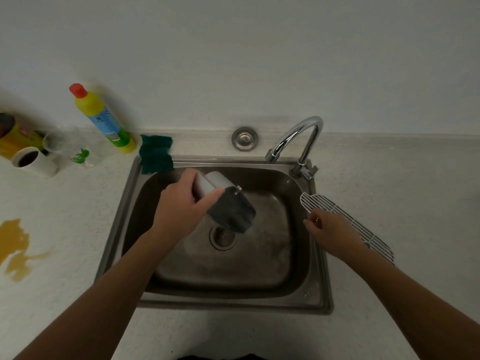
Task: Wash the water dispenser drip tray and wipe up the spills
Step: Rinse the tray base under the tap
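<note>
- The left hand (181,203) is wrapped around a grey plastic drip tray (228,203), holding it tilted over the basin of the stainless steel sink (124,203), the dark open end pointing down towards the round drain (223,236).
- The tray sits near the centre of the view, above the drain and a little to its 12 o'clock.
- The right hand (335,231) rests at the sink's 3 o'clock edge, on a white slotted plastic grille (337,207) that lies on the pale speckled counter (402,190); whether its fingers grip the grille or only touch it I cannot tell.
- The grille runs from about 2 o'clock to 4 o'clock of the sink, just beside the rim.
- A curved chrome tap (298,141) stands at the sink's 1 o'clock corner, spout turned over the basin.
- A dark green cloth (155,154) hangs on the rim at 11 o'clock.
- A yellow bottle with a red cap and blue label (104,118) stands beside the cloth, at its 10 o'clock, against the wall.
- A white cup holding dark liquid (28,159) stands at the far 9 o'clock edge of the view, next to a clear glass (54,144).
- An orange-brown puddle (15,248) spreads on the counter at 8 o'clock, well apart from the sink.
</note>
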{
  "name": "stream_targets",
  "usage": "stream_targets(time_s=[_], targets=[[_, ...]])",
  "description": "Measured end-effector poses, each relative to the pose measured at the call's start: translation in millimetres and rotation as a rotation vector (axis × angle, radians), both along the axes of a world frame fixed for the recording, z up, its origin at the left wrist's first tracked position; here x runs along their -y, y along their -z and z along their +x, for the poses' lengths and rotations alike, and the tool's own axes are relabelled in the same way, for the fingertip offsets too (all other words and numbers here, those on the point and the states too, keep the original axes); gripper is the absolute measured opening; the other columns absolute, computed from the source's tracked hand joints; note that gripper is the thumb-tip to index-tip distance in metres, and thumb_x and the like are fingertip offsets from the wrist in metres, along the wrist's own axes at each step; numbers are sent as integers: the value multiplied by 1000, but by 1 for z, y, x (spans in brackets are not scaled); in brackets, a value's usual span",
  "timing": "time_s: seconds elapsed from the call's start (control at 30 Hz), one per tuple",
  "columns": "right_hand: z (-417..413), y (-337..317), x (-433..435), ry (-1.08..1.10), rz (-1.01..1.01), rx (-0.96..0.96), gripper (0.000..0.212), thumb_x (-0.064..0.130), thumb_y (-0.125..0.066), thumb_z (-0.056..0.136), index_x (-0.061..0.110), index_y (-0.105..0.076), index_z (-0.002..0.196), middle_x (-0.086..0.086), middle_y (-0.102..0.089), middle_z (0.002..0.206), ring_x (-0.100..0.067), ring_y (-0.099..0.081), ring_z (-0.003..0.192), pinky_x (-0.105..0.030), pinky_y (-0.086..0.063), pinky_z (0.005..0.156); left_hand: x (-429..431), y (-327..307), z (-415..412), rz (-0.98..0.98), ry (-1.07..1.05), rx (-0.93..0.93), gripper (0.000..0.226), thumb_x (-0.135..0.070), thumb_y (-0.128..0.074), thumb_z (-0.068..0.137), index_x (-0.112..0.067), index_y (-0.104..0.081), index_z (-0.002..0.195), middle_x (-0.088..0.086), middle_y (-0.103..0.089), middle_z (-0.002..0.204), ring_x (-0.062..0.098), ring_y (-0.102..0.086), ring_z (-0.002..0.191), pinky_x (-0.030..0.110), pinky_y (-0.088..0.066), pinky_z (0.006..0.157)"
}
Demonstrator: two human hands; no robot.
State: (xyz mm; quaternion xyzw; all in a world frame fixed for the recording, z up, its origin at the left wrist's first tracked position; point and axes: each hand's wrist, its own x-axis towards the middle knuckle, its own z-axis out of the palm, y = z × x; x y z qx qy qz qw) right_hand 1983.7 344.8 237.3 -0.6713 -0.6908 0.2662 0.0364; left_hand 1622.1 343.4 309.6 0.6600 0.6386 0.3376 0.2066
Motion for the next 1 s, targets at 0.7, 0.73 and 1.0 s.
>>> stream_targets(time_s=[0.7,0.73,1.0], targets=[[3,-25,-127,118,123,275,29,48,-52,100,19,-55,94,-3,-59,77,-18,-57,65,-30,-41,58,18,24,-14,-147,-294,450,33,-66,-61,87,-34,-61,95,-11,-66,96,13,-69,90,23,-61,63],[3,-26,-129,114,134,287,26,43,-52,101,20,-53,89,-3,-58,74,-18,-55,63,-29,-37,55,22,28,-14,-206,-353,569,36,-67,-62,85,-33,-64,98,-9,-66,101,17,-69,96,25,-62,64],[-13,-14,-117,-173,222,408,19,32,-47,102,22,-61,110,4,-48,65,-15,-47,52,-27,-39,51,32,49,-23,-473,-612,994,59,-75,-67,72,-33,-67,114,10,-64,121,30,-67,110,38,-64,71]])
